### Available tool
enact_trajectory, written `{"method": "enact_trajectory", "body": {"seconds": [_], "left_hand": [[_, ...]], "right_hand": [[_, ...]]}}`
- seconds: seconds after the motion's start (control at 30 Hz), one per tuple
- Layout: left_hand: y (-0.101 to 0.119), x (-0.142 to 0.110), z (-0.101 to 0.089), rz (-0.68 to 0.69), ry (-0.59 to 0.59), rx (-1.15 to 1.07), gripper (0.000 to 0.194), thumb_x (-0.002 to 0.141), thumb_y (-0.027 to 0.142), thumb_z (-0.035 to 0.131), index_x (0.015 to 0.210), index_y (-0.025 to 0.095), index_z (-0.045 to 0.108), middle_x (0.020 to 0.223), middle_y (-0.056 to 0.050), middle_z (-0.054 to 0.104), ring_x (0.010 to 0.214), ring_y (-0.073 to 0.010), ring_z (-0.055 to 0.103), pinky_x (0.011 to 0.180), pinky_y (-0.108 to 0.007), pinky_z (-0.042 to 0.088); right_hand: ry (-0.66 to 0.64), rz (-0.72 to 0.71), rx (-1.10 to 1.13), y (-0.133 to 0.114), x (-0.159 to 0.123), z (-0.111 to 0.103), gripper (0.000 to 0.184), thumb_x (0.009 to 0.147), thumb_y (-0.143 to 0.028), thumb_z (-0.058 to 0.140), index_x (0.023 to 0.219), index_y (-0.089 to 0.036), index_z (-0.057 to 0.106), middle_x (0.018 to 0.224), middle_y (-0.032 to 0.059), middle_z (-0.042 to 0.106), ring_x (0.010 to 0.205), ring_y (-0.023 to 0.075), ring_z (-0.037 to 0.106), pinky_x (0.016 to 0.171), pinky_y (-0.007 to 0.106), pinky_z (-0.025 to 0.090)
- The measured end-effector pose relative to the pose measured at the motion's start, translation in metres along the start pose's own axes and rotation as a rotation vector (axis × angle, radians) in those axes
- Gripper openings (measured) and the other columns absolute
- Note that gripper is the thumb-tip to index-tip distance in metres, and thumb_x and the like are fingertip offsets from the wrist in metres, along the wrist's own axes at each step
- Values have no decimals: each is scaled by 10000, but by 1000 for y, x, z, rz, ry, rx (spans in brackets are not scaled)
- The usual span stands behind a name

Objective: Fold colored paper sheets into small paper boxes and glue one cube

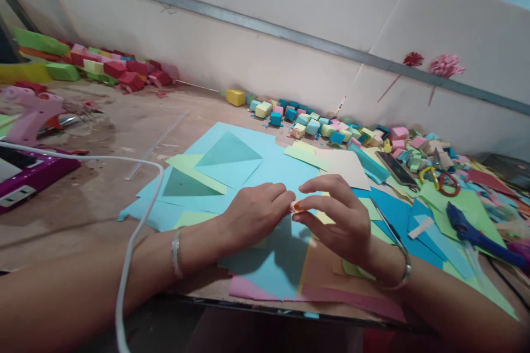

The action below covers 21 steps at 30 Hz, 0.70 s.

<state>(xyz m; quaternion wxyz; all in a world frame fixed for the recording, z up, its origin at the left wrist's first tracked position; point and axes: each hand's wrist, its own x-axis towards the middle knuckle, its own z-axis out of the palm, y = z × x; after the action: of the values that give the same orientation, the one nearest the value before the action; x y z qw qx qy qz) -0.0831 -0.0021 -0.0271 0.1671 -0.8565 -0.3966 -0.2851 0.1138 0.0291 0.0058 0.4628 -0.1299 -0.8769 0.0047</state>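
Observation:
Over the sheets of light blue paper (285,154), my two hands meet at the fingertips. My left hand (254,212) is closed, palm down, its fingers curled together. My right hand (342,215) comes from the other side, thumb and a finger drawn close in a pinch, another finger raised. Between the fingertips shows a tiny pale and orange bit (295,207), too small to name. Just beyond my left hand lie a folded light blue sheet (229,151) and a folded pale green sheet (194,174).
Small paper boxes (312,127) line the wall, with red ones (132,80) at left. A pink glue gun (31,110) and white cable (141,220) are at left. Right of my hands are a pen (387,220), phone (396,168), scissors (439,181) and blue glue gun (480,234).

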Motion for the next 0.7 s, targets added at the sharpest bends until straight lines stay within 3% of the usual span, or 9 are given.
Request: {"method": "enact_trajectory", "body": {"seconds": [0.17,0.37,0.7], "left_hand": [[-2,2,-1,-28,53,12,211,985,222,393,907,184,585,724,0,597,636,-151,550,523,-254,351],[-2,0,-1,-44,28,17,191,976,227,426,890,191,592,726,0,597,661,-156,562,531,-258,357],[2,5,-8,-4,70,85,190,965,189,425,849,190,576,701,4,573,631,-147,519,522,-256,336]], "right_hand": [[-7,-69,-85,4,1,-7,179,797,-113,664,954,-197,656,1012,96,645,898,213,603,758,398,507],[24,-151,-213,2,-2,-4,237,788,-57,621,964,-212,652,1016,77,650,908,200,587,769,378,497],[9,-91,-198,4,-2,-3,65,857,-150,632,843,-213,636,1008,68,669,916,193,588,770,355,481]]}}
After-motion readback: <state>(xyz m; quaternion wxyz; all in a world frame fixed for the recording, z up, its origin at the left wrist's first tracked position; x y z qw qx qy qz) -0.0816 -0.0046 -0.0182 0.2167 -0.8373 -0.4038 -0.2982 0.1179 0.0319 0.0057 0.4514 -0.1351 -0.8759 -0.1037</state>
